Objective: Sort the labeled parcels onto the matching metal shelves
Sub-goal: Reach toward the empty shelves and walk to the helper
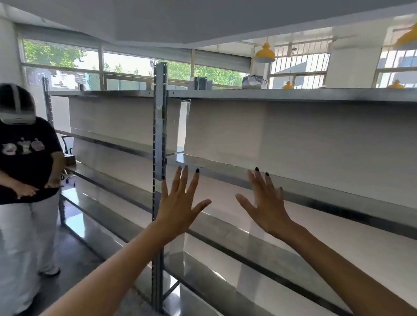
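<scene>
Both hands are raised before the shelves (299,182), palms forward and fingers spread wide; nothing is held in either grip. The left hand (181,204) is seen just beside the upright post (159,126), the right hand (266,203) further along the front edge of the middle shelf. No labeled parcel can be found near the hands: the middle and lower shelves are shown bare. Only a silvery wrapped bundle (254,81), possibly a parcel, is seen at the back edge of the top shelf, up and to the right, well apart from both hands, the right being nearer. A second person (24,166) is seen at the left end of the shelves
</scene>
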Demonstrator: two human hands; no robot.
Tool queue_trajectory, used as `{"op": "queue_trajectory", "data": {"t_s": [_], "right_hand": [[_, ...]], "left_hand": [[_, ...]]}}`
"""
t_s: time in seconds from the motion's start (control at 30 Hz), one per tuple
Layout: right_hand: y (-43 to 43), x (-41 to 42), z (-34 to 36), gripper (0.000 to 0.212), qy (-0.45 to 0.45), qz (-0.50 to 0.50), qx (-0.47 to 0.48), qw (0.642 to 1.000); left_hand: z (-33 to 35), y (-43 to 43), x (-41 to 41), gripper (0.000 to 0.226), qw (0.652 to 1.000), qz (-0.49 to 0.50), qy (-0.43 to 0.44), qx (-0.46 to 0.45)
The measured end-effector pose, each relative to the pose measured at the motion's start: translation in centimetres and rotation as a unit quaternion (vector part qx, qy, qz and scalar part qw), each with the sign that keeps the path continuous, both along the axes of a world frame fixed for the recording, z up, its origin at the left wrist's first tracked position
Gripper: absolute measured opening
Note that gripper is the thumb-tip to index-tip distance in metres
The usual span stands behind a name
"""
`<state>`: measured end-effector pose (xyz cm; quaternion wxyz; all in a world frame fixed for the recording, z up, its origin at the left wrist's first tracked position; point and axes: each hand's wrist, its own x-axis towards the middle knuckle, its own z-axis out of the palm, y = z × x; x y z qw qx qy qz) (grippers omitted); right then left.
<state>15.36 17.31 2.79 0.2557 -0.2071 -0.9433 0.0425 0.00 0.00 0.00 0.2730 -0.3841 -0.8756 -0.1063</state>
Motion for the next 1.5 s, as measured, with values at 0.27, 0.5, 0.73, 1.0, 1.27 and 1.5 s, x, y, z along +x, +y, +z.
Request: {"op": "queue_trajectory", "data": {"t_s": [0.27,0.5,0.73,1.0,1.27,1.5], "right_hand": [[-1.3,-9.6,-0.7,0.079,0.012,0.003,-0.017,1.0],[-1.9,-16.9,-1.0,0.084,0.026,-0.014,-0.051,0.998],[-1.7,-22.5,-1.5,0.084,0.022,-0.014,-0.046,0.999],[1.1,-27.8,-1.9,0.084,0.01,-0.024,-0.052,0.998],[3.6,-31.5,-1.2,0.073,-0.002,-0.008,-0.048,0.999],[6.2,-32.2,-1.6,0.073,-0.014,-0.008,-0.038,0.999]], "left_hand": [[1.3,-2.2,-9.1,0.085,1.0,-0.011,-0.013,0.003],[0.6,-3.3,-14.7,0.084,0.999,-0.039,-0.025,-0.012],[-0.4,-3.8,-19.7,0.082,0.999,-0.035,-0.028,-0.028],[-0.7,-2.2,-24.1,0.083,0.998,-0.009,-0.046,-0.03],[-0.8,0.0,-27.1,0.08,0.998,0.004,-0.042,-0.054],[-1.1,3.2,-27.4,0.084,0.997,0.0,-0.06,-0.045]]}}
